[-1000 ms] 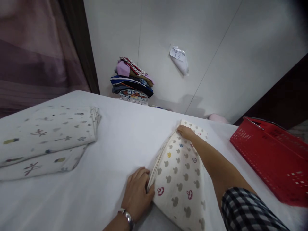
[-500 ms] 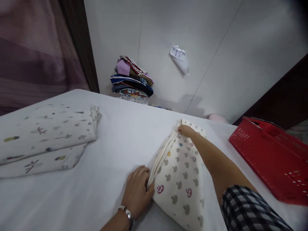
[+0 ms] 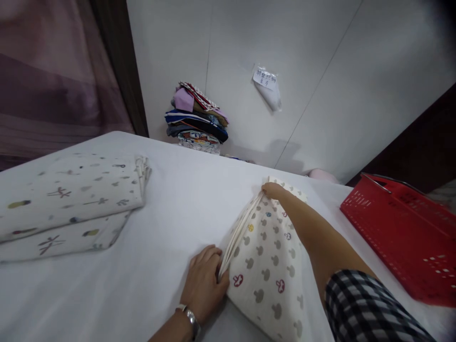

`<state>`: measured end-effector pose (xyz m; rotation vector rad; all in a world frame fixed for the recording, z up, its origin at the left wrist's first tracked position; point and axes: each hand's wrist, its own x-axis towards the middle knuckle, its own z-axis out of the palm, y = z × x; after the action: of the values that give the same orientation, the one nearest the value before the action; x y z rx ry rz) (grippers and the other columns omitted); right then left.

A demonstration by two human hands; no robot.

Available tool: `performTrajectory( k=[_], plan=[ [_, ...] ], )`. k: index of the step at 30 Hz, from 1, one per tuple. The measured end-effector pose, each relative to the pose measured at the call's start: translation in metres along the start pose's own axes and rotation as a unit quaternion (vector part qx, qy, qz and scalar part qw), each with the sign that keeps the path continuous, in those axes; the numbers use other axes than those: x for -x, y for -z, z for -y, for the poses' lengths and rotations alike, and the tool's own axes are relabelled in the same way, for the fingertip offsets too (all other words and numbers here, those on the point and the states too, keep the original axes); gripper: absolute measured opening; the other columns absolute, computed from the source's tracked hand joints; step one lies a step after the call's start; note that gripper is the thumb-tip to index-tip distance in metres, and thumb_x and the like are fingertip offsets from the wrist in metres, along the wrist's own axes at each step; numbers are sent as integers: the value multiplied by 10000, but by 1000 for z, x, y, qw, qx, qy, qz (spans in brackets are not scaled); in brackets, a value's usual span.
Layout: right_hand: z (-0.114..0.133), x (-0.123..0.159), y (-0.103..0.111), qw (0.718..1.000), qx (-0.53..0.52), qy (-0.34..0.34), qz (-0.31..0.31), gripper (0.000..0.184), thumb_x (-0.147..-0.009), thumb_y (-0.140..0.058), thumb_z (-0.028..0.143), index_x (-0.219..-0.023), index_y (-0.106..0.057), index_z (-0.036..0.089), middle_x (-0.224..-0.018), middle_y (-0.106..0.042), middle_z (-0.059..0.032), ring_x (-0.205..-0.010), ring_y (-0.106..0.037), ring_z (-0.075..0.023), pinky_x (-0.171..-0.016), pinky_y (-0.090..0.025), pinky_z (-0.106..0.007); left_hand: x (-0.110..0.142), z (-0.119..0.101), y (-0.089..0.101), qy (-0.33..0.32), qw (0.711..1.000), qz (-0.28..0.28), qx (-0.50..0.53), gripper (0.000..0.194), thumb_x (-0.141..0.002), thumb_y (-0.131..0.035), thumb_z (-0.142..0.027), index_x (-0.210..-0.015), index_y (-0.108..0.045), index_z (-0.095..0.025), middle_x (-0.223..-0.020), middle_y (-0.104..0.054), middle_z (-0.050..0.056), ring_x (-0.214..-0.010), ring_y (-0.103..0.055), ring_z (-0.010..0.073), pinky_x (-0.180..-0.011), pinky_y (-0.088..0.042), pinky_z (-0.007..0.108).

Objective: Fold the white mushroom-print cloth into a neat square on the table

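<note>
A cream cloth (image 3: 265,266) printed with grey and coloured mushrooms lies folded in layers on the white-covered table (image 3: 171,223). At its near left corner, my left hand (image 3: 206,278) grips the layered edge between thumb and fingers. My right hand (image 3: 273,191) reaches across the cloth and pinches the same edge at its far end. Between both hands the edge runs in a slightly raised, slanting line. My right fingertips are partly hidden behind the hand.
Another folded white cloth (image 3: 96,190) with plant prints lies on the left. A red plastic basket (image 3: 399,232) stands on the right. Beyond the table's far edge rises a pile of folded fabrics (image 3: 197,118) against the wall, where a paper note (image 3: 266,83) hangs.
My right hand has shifted very slightly left along the cloth's far edge, still pinching it. My left hand keeps its grip in nearly the same spot.
</note>
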<state>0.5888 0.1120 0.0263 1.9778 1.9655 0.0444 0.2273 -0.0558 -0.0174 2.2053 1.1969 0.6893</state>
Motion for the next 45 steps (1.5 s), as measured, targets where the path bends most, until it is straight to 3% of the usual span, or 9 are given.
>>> performTrajectory(
  k=[17,31,38,45],
  plan=[
    [0,13,-1,1000,5,-16,-10,212,-790,-493,132,-928,-648,175,-1023,-638,-97,-864,-595,-198,-707,-415,-256,1,1,-1,-12,1000,-13,0,58,-714,-529,-198,-659,-524,-216,-1005,-635,17,-1113,-501,226,-958,-355,409],
    [-3,26,-5,999,-18,-17,-34,209,-848,-454,177,-961,-629,190,-1032,-646,-80,-910,-588,-198,-733,-406,-253,1,0,-1,-7,1000,-5,-1,47,-718,-529,-204,-671,-529,-209,-1012,-632,23,-1123,-491,230,-962,-349,415],
    [-8,22,-3,1000,-10,-16,2,270,-866,-441,205,-1032,-652,233,-1105,-640,-53,-952,-593,-192,-745,-436,-250,0,0,-1,-11,1000,-1,-5,62,-716,-525,-190,-659,-511,-209,-1002,-630,21,-1119,-492,224,-954,-350,405],
    [2,8,7,998,40,-30,39,251,-805,-515,166,-984,-683,218,-1109,-643,-84,-997,-594,-242,-762,-470,-310,1,1,-2,-12,1000,-1,-9,47,-727,-527,-202,-682,-516,-210,-1014,-630,21,-1130,-485,226,-961,-337,415]
  ],
)
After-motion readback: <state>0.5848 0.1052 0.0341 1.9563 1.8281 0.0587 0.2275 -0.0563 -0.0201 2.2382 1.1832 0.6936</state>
